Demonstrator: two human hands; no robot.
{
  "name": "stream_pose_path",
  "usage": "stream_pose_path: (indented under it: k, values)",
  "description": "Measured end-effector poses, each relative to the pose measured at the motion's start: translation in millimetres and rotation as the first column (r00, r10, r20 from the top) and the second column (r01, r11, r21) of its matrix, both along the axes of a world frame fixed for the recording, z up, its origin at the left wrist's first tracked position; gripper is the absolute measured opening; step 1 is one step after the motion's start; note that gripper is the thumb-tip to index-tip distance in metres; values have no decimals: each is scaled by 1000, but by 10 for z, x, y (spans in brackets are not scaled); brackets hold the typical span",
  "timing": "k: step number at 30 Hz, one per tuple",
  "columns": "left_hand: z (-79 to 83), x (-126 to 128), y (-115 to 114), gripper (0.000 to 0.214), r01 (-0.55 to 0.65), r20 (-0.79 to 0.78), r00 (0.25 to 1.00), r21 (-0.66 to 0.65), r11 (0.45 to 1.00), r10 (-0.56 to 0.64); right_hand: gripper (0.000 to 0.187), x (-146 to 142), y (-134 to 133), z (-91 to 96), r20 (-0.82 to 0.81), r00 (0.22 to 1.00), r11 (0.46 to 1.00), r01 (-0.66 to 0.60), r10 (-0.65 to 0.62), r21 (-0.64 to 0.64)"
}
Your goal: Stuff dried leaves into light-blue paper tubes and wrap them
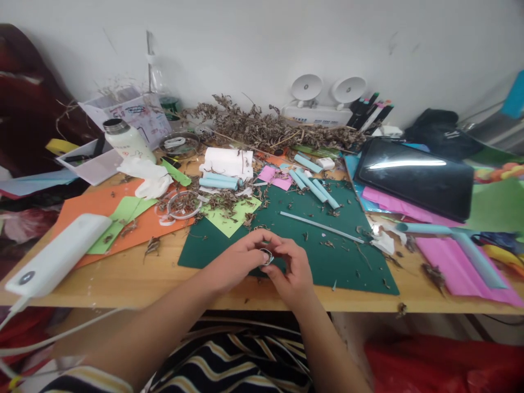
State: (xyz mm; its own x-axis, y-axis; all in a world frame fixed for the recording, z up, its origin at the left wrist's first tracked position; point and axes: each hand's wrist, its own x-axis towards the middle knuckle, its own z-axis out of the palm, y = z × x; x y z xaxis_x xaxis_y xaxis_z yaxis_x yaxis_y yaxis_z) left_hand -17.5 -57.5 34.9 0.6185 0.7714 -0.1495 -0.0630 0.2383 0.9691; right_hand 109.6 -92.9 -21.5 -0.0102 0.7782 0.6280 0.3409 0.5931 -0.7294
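My left hand point(241, 256) and my right hand point(292, 270) meet above the front part of the green cutting mat point(344, 267). Between their fingertips is a small paper roll point(267, 256), seen end-on, with a pale bluish rim and dark bits inside; the fingers cover most of it. Behind the hands, crumbled dried leaves point(229, 203) lie on a lime-green paper sheet point(235, 221). Several light blue paper tubes point(315, 188) rest on the mat, and two more blue tubes point(219, 181) lie beside a white paper roll point(227, 162). A thin clear stick point(321, 226) crosses the mat.
Dried plant stems point(262, 128) are heaped along the wall by a white router-like device point(317, 113). A black tablet point(417, 177) and pink paper point(462, 267) lie right. At left are a white power bank point(59, 254), orange paper point(135, 240), a tilted bottle point(129, 142) and a tape roll point(184, 204).
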Motion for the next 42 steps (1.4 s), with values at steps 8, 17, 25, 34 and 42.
stream_pose_path:
  k: [8, 17, 25, 34, 42]
  values:
    - [-71, -33, 31, 31, 0, -41, 999, 78, 997, 3, 27, -6, -76, 97, 260, 965, 987, 77, -37, -143]
    - [-54, -226, 63, 36, -24, 37, 999, 444, 896, 9, 21, 13, -69, 156, 243, 969, 994, 72, -49, -86]
    - [42, -412, -141, 66, 328, -339, 875, 940, 93, 345, 20, 33, -46, 158, 221, 973, 996, 79, -66, -50]
    - [105, -318, -183, 49, 466, -500, 797, 866, 180, 339, 16, 71, -84, 159, 150, 989, 988, 44, -22, -148]
    - [102, -302, -232, 65, 413, -421, 805, 904, 114, 419, 19, 149, -128, 187, 155, 986, 991, 77, -60, -109]
